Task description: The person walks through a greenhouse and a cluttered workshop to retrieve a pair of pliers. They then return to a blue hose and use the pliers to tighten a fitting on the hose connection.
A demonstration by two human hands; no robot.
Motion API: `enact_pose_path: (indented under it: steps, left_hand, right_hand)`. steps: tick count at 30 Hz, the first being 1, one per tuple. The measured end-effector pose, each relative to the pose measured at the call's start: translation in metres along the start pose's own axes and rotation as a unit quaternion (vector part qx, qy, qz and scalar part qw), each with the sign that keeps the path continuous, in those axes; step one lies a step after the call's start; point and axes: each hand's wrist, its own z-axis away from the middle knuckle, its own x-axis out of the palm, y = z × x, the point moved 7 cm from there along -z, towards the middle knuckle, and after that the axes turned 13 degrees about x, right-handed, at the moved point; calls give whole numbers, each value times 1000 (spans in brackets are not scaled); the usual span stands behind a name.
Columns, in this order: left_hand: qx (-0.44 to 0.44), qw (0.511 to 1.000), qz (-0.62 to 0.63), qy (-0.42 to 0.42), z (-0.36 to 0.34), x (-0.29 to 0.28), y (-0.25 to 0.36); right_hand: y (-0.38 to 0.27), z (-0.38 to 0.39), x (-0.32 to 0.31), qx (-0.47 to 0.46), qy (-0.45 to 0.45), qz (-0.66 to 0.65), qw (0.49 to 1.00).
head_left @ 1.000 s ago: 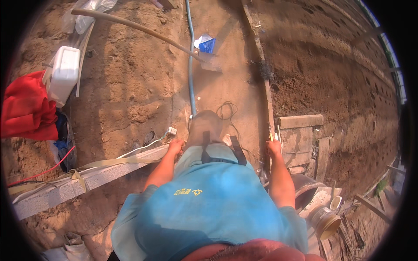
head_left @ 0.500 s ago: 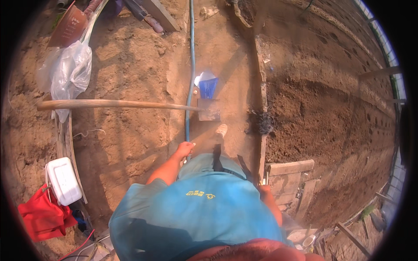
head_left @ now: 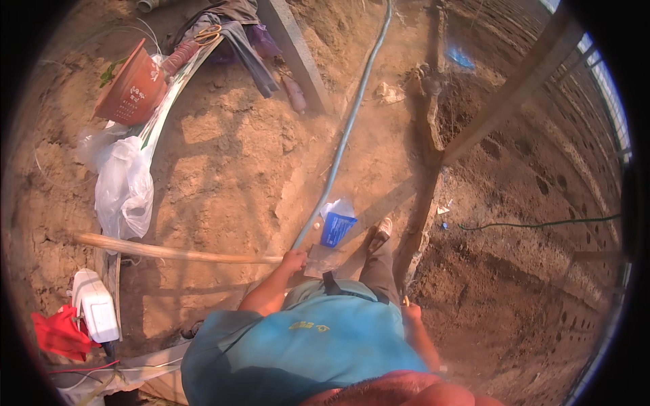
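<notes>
Hoe [head_left: 169, 252] with a long wooden handle lies crosswise just ahead of the person, its handle running from the left toward the middle and its flat blade [head_left: 323, 261] at the right end, near the waist of the blue shirt [head_left: 305, 338]. The left hand [head_left: 294, 260] overlaps the place where handle and blade meet; its fingers look curled, but I cannot tell whether they touch the wood or close on anything. The right hand [head_left: 411, 311] hangs nearer and farther right, beside the person's body, its fingers bent around a small yellowish piece [head_left: 406, 300] of which only the tip shows. Just beyond the blade lies a blue packet [head_left: 338, 229], with a blue hose [head_left: 351, 122] passing on its left and stretching to the far edge. One shoe [head_left: 382, 233] is planted to the packet's right. At the near left, a white container [head_left: 101, 311] stands against a red cloth [head_left: 62, 335]. Farther off on the left, beyond the handle, are a crumpled clear plastic bag [head_left: 125, 193], a reddish-brown pot [head_left: 132, 91] tipped on its side, and scissors [head_left: 208, 34] with orange handles. On the right, a green cord [head_left: 542, 222] crosses dark soil.
</notes>
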Motion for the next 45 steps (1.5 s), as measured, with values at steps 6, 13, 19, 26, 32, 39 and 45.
enact_pose_path:
  steps: [6,13,19,26,32,39,45]
  left_hand:
    - [12,998,-28,49,-36,21,66]
    - [100,984,100,112,-97,58,170]
    - [94,966,200,135,-180,80,352]
    - [390,870,128,274,-208,-38,599]
    - [486,739,-12,466,-107,-235,795]
    - [295,654,-143,682,-85,-456,831]
    - [126,663,-238,698,-126,-540,821]
  right_hand:
    - [-234,-66,-52,-149,-16,73,986]
    - [-458,-139,-76,-90,-110,105,984]
    - [-590,-183,-88,-70,-215,-92,970]
    - [-722,-93,-63,-159,-78,114,978]
    - [-875,-129,4,-271,-210,132,930]
    - [-1036,-36,116,-341,-294,196,872]
    - [-1109,29,136,-386,-316,212,840]
